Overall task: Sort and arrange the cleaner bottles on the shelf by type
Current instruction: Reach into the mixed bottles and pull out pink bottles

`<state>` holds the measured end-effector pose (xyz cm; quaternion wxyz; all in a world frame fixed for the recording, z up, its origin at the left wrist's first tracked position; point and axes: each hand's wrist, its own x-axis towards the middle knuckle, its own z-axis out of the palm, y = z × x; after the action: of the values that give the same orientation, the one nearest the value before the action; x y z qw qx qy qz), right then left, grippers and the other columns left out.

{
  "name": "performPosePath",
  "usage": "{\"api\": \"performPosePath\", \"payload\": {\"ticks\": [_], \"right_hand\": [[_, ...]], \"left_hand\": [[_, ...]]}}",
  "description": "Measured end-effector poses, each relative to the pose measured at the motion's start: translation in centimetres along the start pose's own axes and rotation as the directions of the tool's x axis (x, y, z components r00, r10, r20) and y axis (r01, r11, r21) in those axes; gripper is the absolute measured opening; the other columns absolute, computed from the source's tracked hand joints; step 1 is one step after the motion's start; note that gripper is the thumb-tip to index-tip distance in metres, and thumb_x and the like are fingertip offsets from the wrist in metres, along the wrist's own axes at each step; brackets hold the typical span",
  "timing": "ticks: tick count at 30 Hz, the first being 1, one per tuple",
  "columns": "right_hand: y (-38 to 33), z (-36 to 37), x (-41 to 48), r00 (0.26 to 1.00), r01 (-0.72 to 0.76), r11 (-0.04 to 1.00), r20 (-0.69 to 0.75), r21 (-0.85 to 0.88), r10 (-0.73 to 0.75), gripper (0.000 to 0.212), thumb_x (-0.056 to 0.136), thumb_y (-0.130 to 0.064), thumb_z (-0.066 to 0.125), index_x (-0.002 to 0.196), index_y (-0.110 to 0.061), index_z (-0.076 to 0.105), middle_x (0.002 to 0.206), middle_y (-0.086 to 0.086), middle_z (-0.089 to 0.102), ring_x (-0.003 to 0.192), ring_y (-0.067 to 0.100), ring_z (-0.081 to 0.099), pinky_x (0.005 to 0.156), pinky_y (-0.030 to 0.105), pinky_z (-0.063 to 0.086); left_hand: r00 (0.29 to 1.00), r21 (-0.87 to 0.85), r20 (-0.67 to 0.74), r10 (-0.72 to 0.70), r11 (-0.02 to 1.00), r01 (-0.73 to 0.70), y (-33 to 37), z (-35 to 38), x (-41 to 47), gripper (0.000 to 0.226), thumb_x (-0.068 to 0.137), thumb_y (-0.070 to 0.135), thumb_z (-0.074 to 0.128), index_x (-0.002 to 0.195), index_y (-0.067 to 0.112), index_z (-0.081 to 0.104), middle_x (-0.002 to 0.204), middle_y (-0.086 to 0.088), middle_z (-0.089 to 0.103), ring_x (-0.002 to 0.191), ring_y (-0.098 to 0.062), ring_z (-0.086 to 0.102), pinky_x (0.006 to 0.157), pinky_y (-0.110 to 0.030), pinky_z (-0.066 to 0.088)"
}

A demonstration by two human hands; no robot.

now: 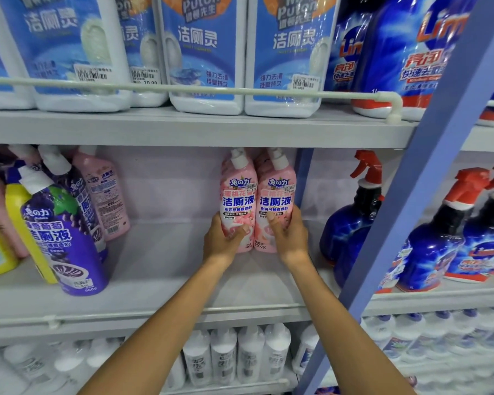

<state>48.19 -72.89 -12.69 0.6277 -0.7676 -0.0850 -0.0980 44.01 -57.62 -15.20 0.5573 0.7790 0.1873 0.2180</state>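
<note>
— The left hand (223, 241) and right hand (291, 238) each wrap a pink one?
— Yes. The left bottle (236, 201) and right bottle (276, 201) stand touching on the shelf (154, 283) beside the post (303, 178), likely being squared up as one type.

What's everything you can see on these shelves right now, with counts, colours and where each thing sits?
Toilet cleaner jugs: at least five, white with blue labels, top shelf.
Dark blue bottles: at least two, red bases, top shelf right.
Pink bottles: two, upright side by side, middle shelf beside the blue upright.
Purple bottles: two, middle shelf left.
Yellow bottles: two, middle shelf far left.
Other pink bottles: at least two, among the purple ones.
Spray bottles: at least four, blue with red triggers, middle shelf right.
White bottles: many, bottom shelf.
Left hand: grips the left pink bottle.
Right hand: grips the right one.
</note>
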Motion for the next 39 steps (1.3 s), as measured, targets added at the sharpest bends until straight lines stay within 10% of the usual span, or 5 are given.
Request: {"api": "performPosePath", "payload": {"ticks": [7, 16, 21, 25, 39], "right_hand": [[-0.3, -0.1, -0.4, 0.999, -0.018, 1.000, 0.026, -0.006, 0.019, 0.056, 0.097, -0.037, 0.068, 0.145, -0.018, 0.046, 0.129, 0.000, 0.067, 0.113, 0.016, 0.065, 0.094, 0.035, 0.056], [-2.4, -1.9, -1.4, 0.992, -0.072, 0.997, 0.111, 0.034, 0.068, 0.023, 0.108, -0.035, 0.047, 0.127, -0.022, 0.054, 0.111, -0.009, 0.063, 0.087, -0.006, 0.061, 0.062, 0.001, 0.047], [-1.9, -3.0, -2.7, 0.983, -0.174, 0.976, 0.082, 0.127, 0.165, 0.051, 0.108, -0.054, 0.033, 0.139, -0.023, 0.059, 0.130, -0.004, 0.067, 0.115, 0.010, 0.065, 0.086, 0.016, 0.050], [-1.5, -4.0, -4.1, 0.958, -0.287, 0.943, 0.020, 0.168, 0.287, 0.062, 0.108, -0.058, 0.028, 0.144, -0.019, 0.059, 0.138, 0.003, 0.062, 0.128, 0.023, 0.056, 0.106, 0.035, 0.039], [-5.5, 6.1, -12.1, 0.974, -0.210, 0.935, 0.142, 0.287, 0.175, 0.051, 0.109, -0.049, 0.033, 0.143, -0.019, 0.058, 0.140, 0.000, 0.063, 0.131, 0.017, 0.057, 0.116, 0.039, 0.042]], "left_hand": [[0.999, -0.065, 0.028, -0.022, 0.998, 0.024, 0.1, -0.3, 0.0, 0.049, 0.079, 0.032, 0.085, 0.120, 0.022, 0.059, 0.111, 0.004, 0.072, 0.097, -0.017, 0.069, 0.085, -0.034, 0.057], [0.984, -0.105, 0.163, -0.066, 0.991, 0.084, 1.7, -1.9, -0.3, 0.061, 0.078, 0.075, 0.062, 0.119, 0.030, 0.062, 0.114, 0.008, 0.074, 0.101, -0.014, 0.071, 0.095, -0.042, 0.058], [0.979, -0.154, 0.160, -0.128, 0.976, 0.152, 2.8, -3.2, -1.1, 0.041, 0.102, 0.065, 0.032, 0.111, 0.038, 0.062, 0.128, 0.004, 0.066, 0.118, -0.017, 0.062, 0.105, -0.038, 0.047], [0.975, -0.215, 0.144, -0.169, 0.956, 0.198, 1.8, -5.2, -1.9, 0.070, 0.104, 0.064, 0.023, 0.155, 0.019, 0.040, 0.158, -0.002, 0.044, 0.144, -0.021, 0.044, 0.120, -0.042, 0.031], [0.997, -0.359, 0.024, -0.079, 0.930, 0.082, 0.1, -22.0, -8.6, 0.074, 0.100, 0.062, 0.022, 0.149, 0.014, 0.049, 0.144, -0.003, 0.057, 0.135, -0.016, 0.052, 0.115, -0.035, 0.036]]}}
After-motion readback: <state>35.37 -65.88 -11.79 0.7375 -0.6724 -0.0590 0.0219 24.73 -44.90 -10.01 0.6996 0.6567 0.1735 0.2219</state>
